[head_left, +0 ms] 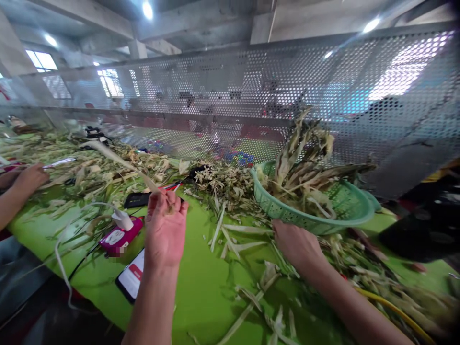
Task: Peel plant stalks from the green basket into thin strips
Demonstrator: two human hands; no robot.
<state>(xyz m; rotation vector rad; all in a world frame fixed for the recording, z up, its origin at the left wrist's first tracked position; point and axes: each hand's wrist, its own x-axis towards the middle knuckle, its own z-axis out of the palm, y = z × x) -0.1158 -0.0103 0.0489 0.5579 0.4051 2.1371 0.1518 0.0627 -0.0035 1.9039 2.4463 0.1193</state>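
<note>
Before a perforated metal screen (pixel 215 96), dried plant scraps (pixel 224 184) litter a green table (pixel 201 287). The left hand (pixel 166 235), palm up, pinches a long pale strip (pixel 120 160) by one end, seemingly leaving its length free above the clutter. The right hand (pixel 296 243) lies just beside a mint-green basket (pixel 287 211), apparently set within easy reach; whether that hand grips anything, I cannot tell.

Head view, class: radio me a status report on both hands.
Left hand: holding long dried husk strip. Right hand: beside green plastic basket, contact unclear. Nearby clutter: loose husk scraps, lit smartphone.
</note>
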